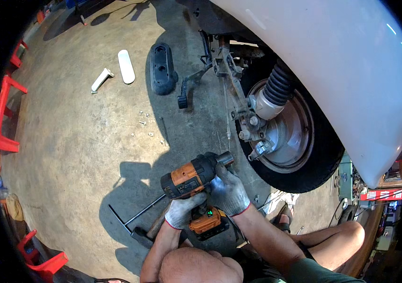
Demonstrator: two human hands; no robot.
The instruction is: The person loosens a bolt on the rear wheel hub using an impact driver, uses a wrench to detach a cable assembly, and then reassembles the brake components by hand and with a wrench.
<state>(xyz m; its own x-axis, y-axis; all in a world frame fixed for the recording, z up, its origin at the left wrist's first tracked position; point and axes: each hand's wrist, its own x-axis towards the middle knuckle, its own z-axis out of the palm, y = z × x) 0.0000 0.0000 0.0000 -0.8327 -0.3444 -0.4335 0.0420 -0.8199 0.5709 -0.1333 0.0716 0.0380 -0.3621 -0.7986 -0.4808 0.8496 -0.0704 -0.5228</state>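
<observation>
A cordless impact wrench (186,176), orange and black, lies across in front of me with its battery pack (206,222) low and a green light on it. My left hand (184,212), in a grey-white work glove, is wrapped round its handle. At the tool's nose, my right hand (229,194), gloved too, grips the metal socket (225,159) with thumb and fingers. The socket points toward the wheel (300,137) but stays apart from it. On that wheel an axle nut (261,147) shows beside the shock absorber (278,84).
White bodywork (352,70) overhangs the wheel. A black cover (162,68), a foot pedal (183,100), two white parts, a spring (163,131) and several small bolts (143,123) are around on the floor. A T-handle wrench (126,224) and a hammer (143,237) lie lower left; red stools (5,118) line the left.
</observation>
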